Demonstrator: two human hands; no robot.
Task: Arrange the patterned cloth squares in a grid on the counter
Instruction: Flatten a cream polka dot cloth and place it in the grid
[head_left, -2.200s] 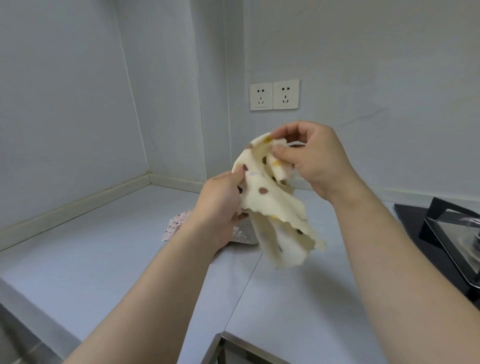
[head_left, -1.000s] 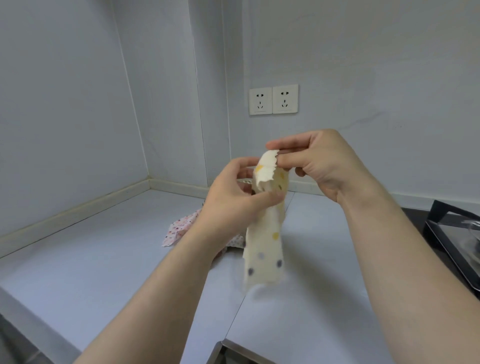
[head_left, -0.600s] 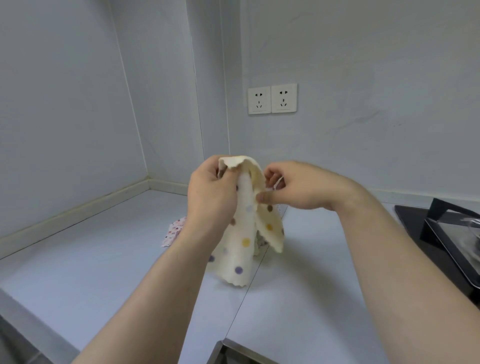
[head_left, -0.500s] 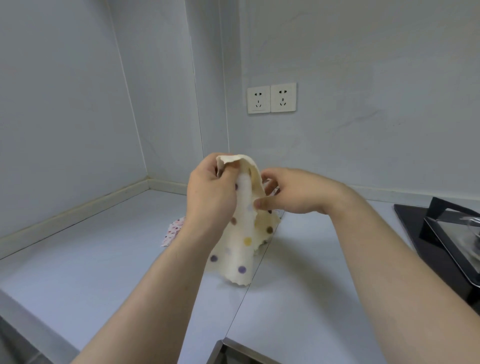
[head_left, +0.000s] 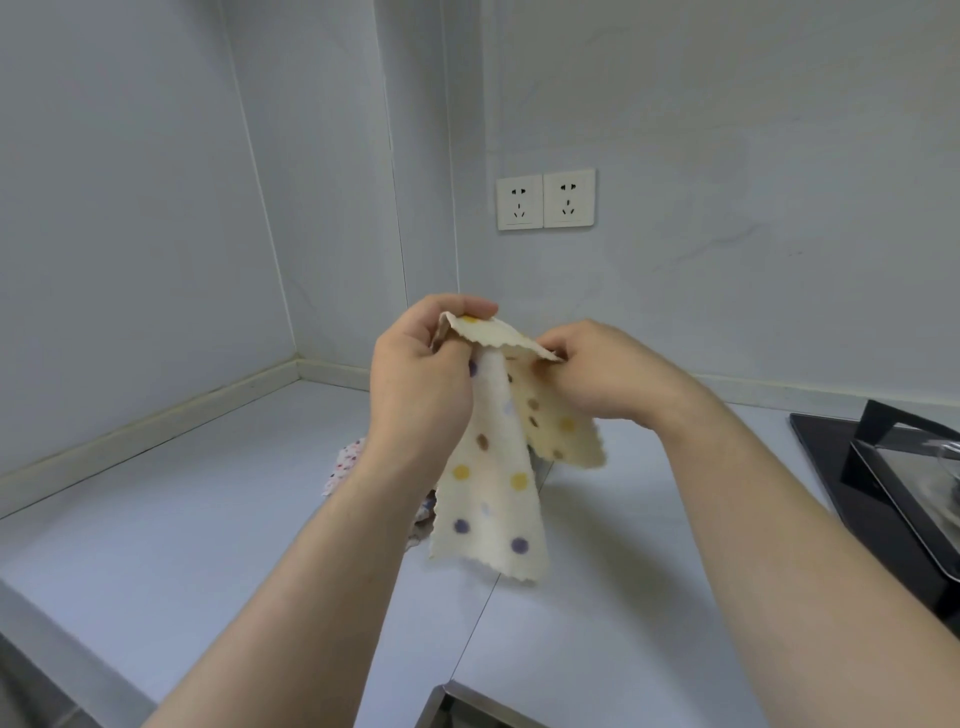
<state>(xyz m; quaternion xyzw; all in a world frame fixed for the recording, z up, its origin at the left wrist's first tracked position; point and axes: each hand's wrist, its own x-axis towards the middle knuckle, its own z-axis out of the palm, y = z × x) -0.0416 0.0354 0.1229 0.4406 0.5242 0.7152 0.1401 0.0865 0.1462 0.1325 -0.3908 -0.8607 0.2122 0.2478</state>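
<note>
Cloth: cream polka-dot square (head_left: 488, 467) is held up in the air between both hands, above the counter (head_left: 182, 519); one flap hangs below the left hand, a shorter one below the right
Left hand: the left hand (head_left: 421, 384) pinches the top edge between thumb and curled fingers
Right hand: the right hand (head_left: 602, 374) pinches the same edge, just beside the left
Other cloths: a floral pile (head_left: 345, 462) lies on the counter behind the left wrist, mostly hidden
Risk: the cloth is limp and seems folded over itself; a pinch that catches two layers would likely stop it opening flat, and lowered like this the long flap could crumple or land across the pile
Beyond: dark stove (head_left: 857, 467) right of the right forearm
</note>
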